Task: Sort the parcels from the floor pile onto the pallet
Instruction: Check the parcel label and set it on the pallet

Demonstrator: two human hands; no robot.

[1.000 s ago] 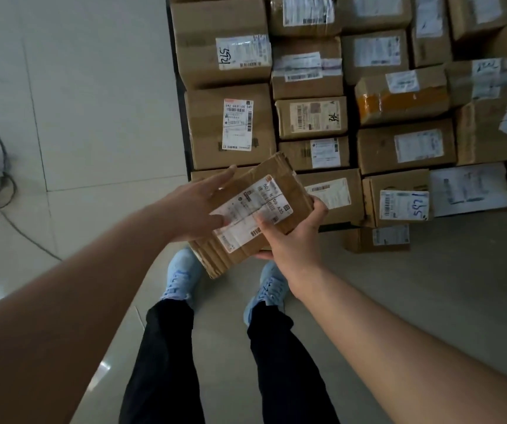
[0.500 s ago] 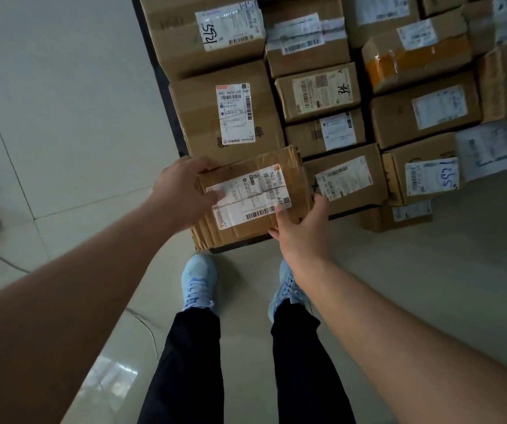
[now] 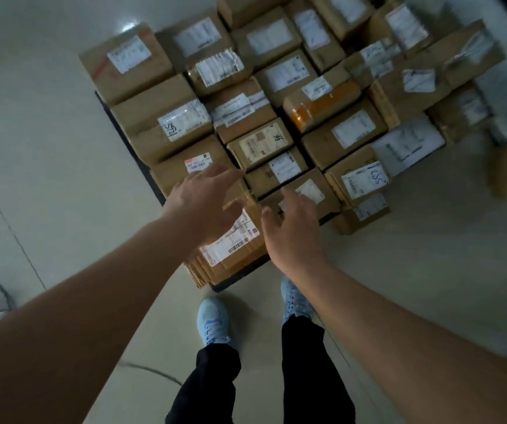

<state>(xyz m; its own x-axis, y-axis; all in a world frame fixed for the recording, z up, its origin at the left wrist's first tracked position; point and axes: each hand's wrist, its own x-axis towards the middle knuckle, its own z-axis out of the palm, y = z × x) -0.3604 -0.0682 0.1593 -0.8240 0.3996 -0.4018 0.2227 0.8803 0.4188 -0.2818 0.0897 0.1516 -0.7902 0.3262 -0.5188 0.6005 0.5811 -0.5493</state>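
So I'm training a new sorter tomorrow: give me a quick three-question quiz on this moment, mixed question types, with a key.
1. True or false: the left hand grips the nearest parcel.
2. Multiple choice: the nearest parcel lies
A) on the floor between the shoes
B) at the near corner of the pallet
C) on top of the orange-taped box
3. Fill in: the fingers of the right hand are ____, holding nothing.

Key:
1. False; its fingers are spread above the parcel.
2. B
3. Open
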